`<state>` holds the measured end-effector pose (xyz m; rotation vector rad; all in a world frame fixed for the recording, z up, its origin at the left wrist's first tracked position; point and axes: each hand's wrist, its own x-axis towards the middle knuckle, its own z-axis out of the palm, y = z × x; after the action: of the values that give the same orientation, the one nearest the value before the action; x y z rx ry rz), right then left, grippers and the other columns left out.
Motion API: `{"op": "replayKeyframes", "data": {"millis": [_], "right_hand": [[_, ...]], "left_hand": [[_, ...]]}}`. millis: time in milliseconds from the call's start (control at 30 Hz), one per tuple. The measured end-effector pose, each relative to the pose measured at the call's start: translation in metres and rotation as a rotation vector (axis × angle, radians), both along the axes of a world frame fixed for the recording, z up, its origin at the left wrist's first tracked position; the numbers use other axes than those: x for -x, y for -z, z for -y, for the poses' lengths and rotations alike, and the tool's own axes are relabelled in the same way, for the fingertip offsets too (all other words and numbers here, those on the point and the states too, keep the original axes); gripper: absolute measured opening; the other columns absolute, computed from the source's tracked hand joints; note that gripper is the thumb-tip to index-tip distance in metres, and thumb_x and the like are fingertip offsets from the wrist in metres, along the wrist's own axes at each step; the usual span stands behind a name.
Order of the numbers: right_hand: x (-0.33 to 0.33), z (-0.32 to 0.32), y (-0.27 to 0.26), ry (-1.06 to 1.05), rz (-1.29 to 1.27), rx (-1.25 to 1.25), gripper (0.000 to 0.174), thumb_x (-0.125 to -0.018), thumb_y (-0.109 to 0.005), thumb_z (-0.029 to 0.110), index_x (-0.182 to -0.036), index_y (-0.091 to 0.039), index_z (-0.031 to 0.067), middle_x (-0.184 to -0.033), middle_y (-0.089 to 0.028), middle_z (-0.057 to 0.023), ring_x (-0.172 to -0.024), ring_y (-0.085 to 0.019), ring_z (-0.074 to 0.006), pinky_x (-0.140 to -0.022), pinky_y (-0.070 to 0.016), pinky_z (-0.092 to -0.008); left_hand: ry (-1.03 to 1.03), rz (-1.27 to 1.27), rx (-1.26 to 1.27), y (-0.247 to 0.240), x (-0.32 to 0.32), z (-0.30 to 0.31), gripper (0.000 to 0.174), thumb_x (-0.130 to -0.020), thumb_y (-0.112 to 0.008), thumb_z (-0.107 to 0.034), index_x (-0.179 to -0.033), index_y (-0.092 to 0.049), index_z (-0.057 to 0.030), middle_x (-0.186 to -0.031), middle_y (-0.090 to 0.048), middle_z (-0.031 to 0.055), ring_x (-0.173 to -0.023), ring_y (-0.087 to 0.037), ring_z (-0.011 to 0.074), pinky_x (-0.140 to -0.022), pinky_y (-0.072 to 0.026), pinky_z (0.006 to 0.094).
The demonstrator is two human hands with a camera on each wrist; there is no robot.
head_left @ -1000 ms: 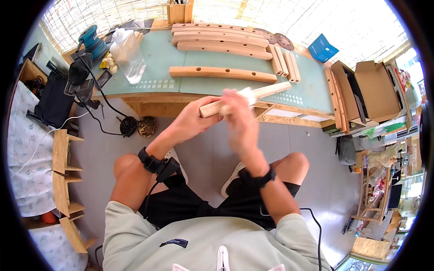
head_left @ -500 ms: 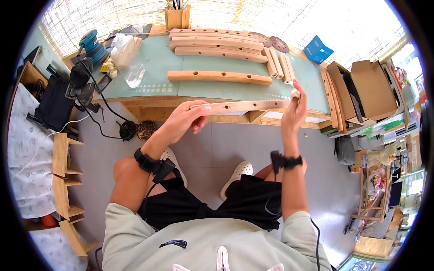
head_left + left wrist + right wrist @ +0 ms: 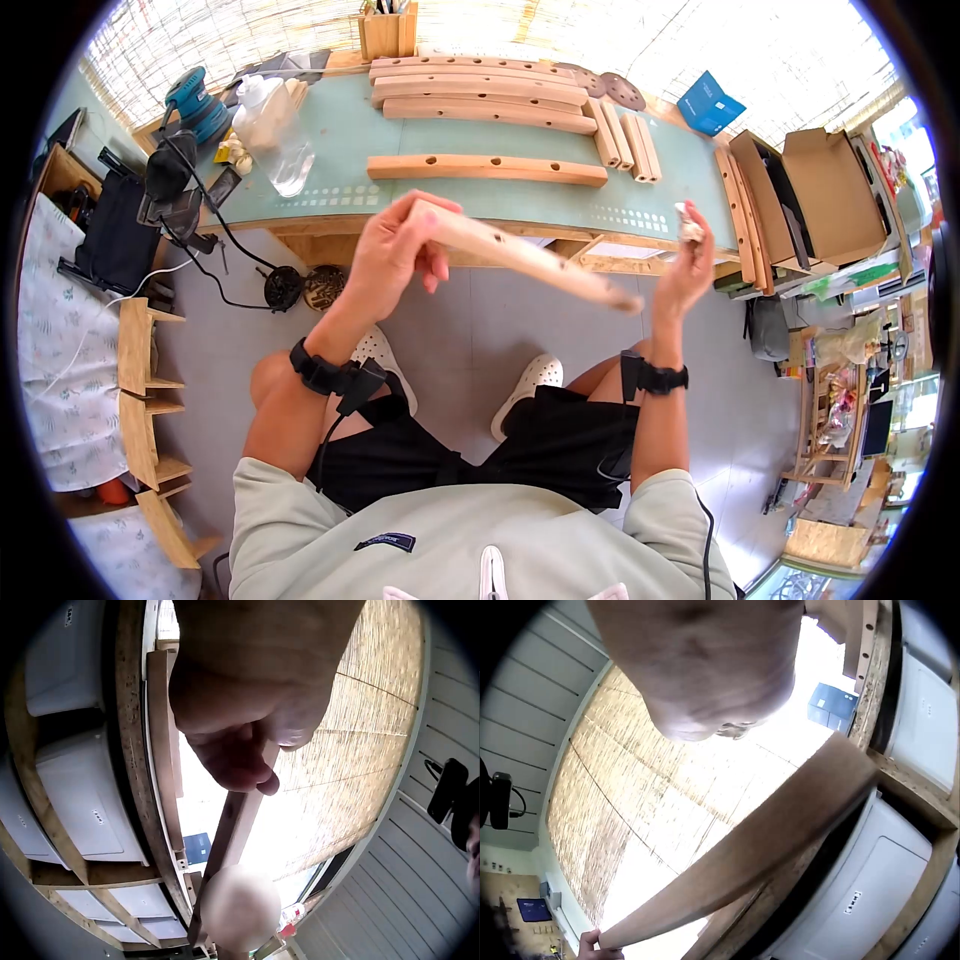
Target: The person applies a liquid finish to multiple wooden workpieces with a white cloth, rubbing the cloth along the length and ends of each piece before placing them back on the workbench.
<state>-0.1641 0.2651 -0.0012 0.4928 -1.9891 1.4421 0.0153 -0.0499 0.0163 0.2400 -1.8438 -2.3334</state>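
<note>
A pale wooden bar (image 3: 530, 258) with holes along it slants through the air in front of the table. My left hand (image 3: 393, 245) grips its left end between thumb and fingers, and the far end dips to the right. In the left wrist view the curled fingers (image 3: 236, 769) wrap the bar (image 3: 238, 817). My right hand (image 3: 685, 275) is apart from the bar, just right of its free end, and pinches a small crumpled white wad (image 3: 689, 224). The right wrist view has the bar (image 3: 757, 836) passing below that hand, the wad hidden there.
On the green-topped table (image 3: 335, 185) lie one holed bar (image 3: 485, 170), a stack of similar bars (image 3: 480, 90) and several short pieces (image 3: 640, 150). A clear bottle (image 3: 275, 140) and a sander (image 3: 197, 105) stand left. An open cardboard box (image 3: 825, 200) is at right.
My right hand has gone from the bar's left part along to its right end, then off it with the wad. The bar has swung, its right end coming down toward me.
</note>
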Motion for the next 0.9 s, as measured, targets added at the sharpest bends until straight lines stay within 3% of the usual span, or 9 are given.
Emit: {"op": "replayKeyframes", "data": {"millis": [67, 100, 200, 333, 367, 500, 633, 700, 900], "right_hand": [[-0.002, -0.010, -0.020, 0.008, -0.044, 0.030, 0.034, -0.102, -0.045, -0.010, -0.128, -0.064, 0.0028, -0.136, -0.067, -0.0117, -0.126, -0.062, -0.0203, -0.109, -0.0457, -0.0322], [-0.003, -0.013, -0.024, 0.015, -0.092, 0.062, 0.035, -0.102, -0.045, -0.010, -0.128, -0.065, 0.0033, -0.136, -0.067, -0.0110, -0.128, -0.061, -0.0202, -0.111, -0.0450, -0.0327], [0.010, -0.011, -0.021, 0.045, -0.083, -0.076, 0.034, -0.103, -0.046, -0.009, -0.128, -0.065, 0.0039, -0.136, -0.068, -0.0100, -0.128, -0.061, -0.0206, -0.111, -0.0453, -0.0329], [0.055, -0.006, 0.014, -0.007, -0.004, -0.232, 0.034, -0.102, -0.046, -0.008, -0.128, -0.064, 0.0028, -0.138, -0.066, -0.0121, -0.128, -0.063, -0.0259, -0.106, -0.0490, -0.0334], [0.059, -0.006, 0.019, 0.011, 0.007, -0.297, 0.033, -0.101, -0.048, -0.007, -0.128, -0.065, 0.0030, -0.137, -0.066, -0.0149, -0.129, -0.062, -0.0305, -0.106, -0.0493, -0.0351], [0.054, 0.000, 0.036, 0.022, -0.093, -0.374, 0.033, -0.100, -0.048, -0.006, -0.128, -0.064, 0.0031, -0.136, -0.066, -0.0165, -0.129, -0.061, -0.0358, -0.106, -0.0492, -0.0405], [0.054, 0.007, 0.031, 0.023, -0.133, -0.405, 0.032, -0.100, -0.049, -0.005, -0.127, -0.065, 0.0035, -0.136, -0.066, -0.0161, -0.130, -0.060, -0.0357, -0.106, -0.0490, -0.0405], [0.056, 0.011, 0.026, -0.014, 0.078, -0.445, 0.032, -0.100, -0.050, -0.004, -0.128, -0.064, 0.0044, -0.137, -0.066, -0.0149, -0.131, -0.060, -0.0359, -0.107, -0.0487, -0.0413], [0.037, 0.035, 0.042, -0.009, -0.065, -0.455, 0.038, -0.094, -0.050, -0.010, -0.126, -0.064, 0.0053, -0.137, -0.066, -0.0124, -0.132, -0.059, -0.0333, -0.109, -0.0485, -0.0410]], "left_hand": [[-0.057, -0.114, -0.110, 0.001, 0.004, 0.006, 0.035, -0.108, -0.047, -0.031, -0.122, -0.064, -0.0044, -0.066, -0.061, 0.0067, -0.052, -0.054, 0.0120, -0.051, -0.0466, 0.0269], [-0.011, -0.130, -0.135, 0.004, 0.005, 0.011, 0.032, -0.108, -0.045, -0.028, -0.124, -0.062, -0.0058, -0.079, -0.067, 0.0089, -0.059, -0.058, 0.0122, -0.059, -0.0520, 0.0276], [-0.032, -0.137, -0.195, 0.016, 0.015, 0.002, 0.031, -0.109, -0.046, -0.027, -0.126, -0.060, -0.0060, -0.079, -0.066, 0.0094, -0.062, -0.058, 0.0121, -0.061, -0.0524, 0.0281], [-0.019, -0.059, -0.120, 0.024, 0.015, -0.009, 0.034, -0.111, -0.044, -0.031, -0.130, -0.057, -0.0054, -0.081, -0.066, 0.0098, -0.067, -0.059, 0.0135, -0.065, -0.0528, 0.0301], [-0.026, -0.061, -0.122, 0.027, 0.014, -0.012, 0.035, -0.111, -0.044, -0.031, -0.131, -0.056, -0.0052, -0.084, -0.067, 0.0103, -0.068, -0.060, 0.0138, -0.067, -0.0537, 0.0305], [-0.008, -0.080, -0.137, 0.033, 0.009, -0.013, 0.035, -0.112, -0.043, -0.031, -0.134, -0.052, -0.0047, -0.093, -0.067, 0.0115, -0.075, -0.062, 0.0144, -0.074, -0.0557, 0.0314], [0.022, -0.081, -0.179, 0.036, 0.009, -0.008, 0.034, -0.112, -0.046, -0.026, -0.138, -0.051, -0.0043, -0.095, -0.067, 0.0116, -0.077, -0.062, 0.0146, -0.077, -0.0562, 0.0320], [0.036, -0.046, -0.153, 0.031, 0.009, -0.011, 0.033, -0.111, -0.049, -0.022, -0.139, -0.050, -0.0040, -0.096, -0.068, 0.0113, -0.078, -0.062, 0.0141, -0.078, -0.0561, 0.0318], [0.099, -0.131, 0.089, 0.034, 0.010, -0.009, 0.034, -0.107, -0.058, -0.011, -0.139, -0.051, -0.0023, -0.100, -0.070, 0.0101, -0.080, -0.062, 0.0115, -0.079, -0.0552, 0.0290]]}}
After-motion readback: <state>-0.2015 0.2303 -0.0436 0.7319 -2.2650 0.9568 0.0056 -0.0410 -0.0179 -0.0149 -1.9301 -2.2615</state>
